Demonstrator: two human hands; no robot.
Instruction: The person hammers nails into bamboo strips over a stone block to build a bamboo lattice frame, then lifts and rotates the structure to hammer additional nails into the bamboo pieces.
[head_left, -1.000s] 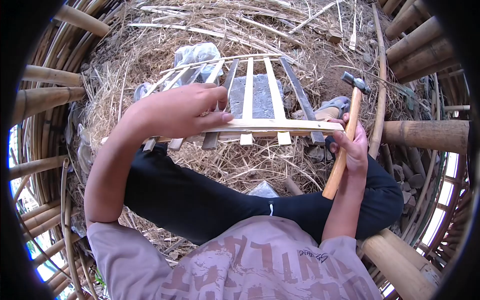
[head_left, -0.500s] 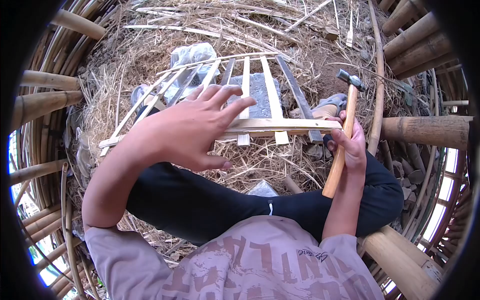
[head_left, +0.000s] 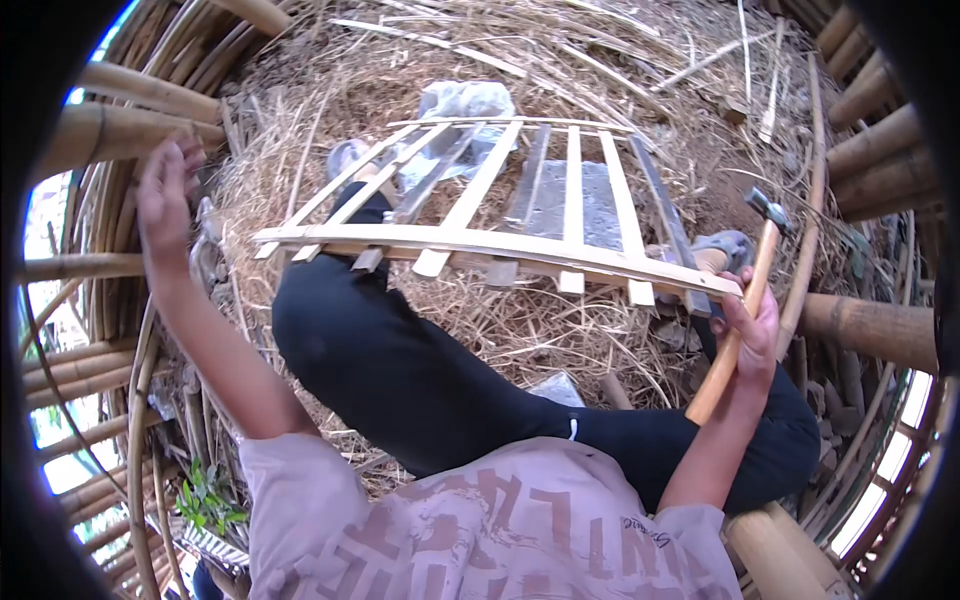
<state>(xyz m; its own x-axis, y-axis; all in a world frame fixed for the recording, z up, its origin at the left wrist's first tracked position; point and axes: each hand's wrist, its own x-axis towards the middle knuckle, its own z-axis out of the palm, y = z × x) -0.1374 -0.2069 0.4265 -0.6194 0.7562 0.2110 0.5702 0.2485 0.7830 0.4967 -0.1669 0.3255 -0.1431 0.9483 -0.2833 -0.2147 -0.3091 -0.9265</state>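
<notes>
My left hand (head_left: 167,200) is raised at the left, beside the bamboo wall, slightly blurred, its fingers apart with nothing seen in them. My right hand (head_left: 757,325) is closed round the wooden handle of a hammer (head_left: 765,245), whose metal head points up. Its thumb and fingers also touch the right end of the near rail (head_left: 480,240) of a slatted frame. Pale and grey slats (head_left: 484,190) run from this rail to a thinner far rail (head_left: 560,123). The frame's left end lies above my left knee.
A grey stone block (head_left: 590,200) and a clear plastic bag (head_left: 465,102) are beneath and behind the frame. Loose strips (head_left: 430,40) lie over straw-covered ground. Bamboo poles (head_left: 865,330) rise on both sides. A green plant (head_left: 210,500) is at the lower left.
My left hand has left the frame and swung out to the left. The view has shifted, so the frame and hammer appear farther right and lower. My right hand keeps its hold.
</notes>
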